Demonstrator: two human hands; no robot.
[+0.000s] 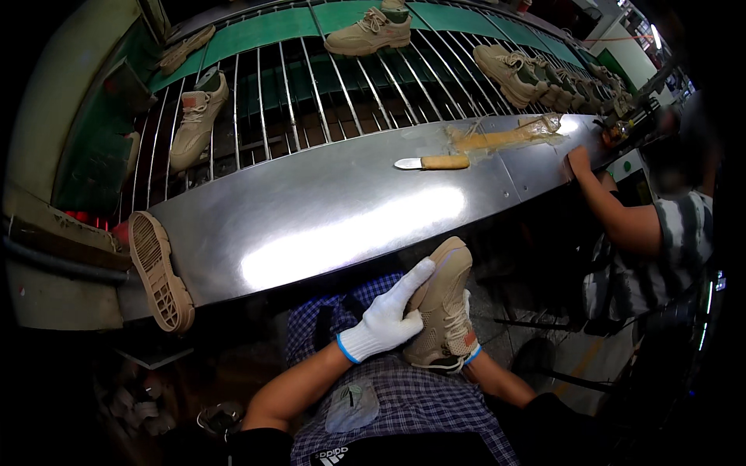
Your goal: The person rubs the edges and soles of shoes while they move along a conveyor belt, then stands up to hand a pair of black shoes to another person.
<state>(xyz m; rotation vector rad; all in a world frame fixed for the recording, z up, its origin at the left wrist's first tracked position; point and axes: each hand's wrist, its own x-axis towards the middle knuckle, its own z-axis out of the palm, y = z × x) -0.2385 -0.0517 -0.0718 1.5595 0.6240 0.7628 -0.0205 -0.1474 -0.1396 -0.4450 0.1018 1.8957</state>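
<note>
While gloved hands (386,316) grip shoe (444,307), steel bench edge (311,281) sits close.

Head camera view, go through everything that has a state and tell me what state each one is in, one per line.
Left hand: gloved, laid on the beige shoe.
Right hand: mostly hidden, under the shoe.
Beige shoe: held over the lap, toe up.
Knife: lying flat on the metal table, untouched.
Shoe at the table's left end: on its side, sole showing.
Shoes on the rack: resting upright.

Knit cotton gloves on hands (386,318); matt mesh-cloth shoe (444,307); glossy steel table (326,210); wire rack (311,85).
</note>
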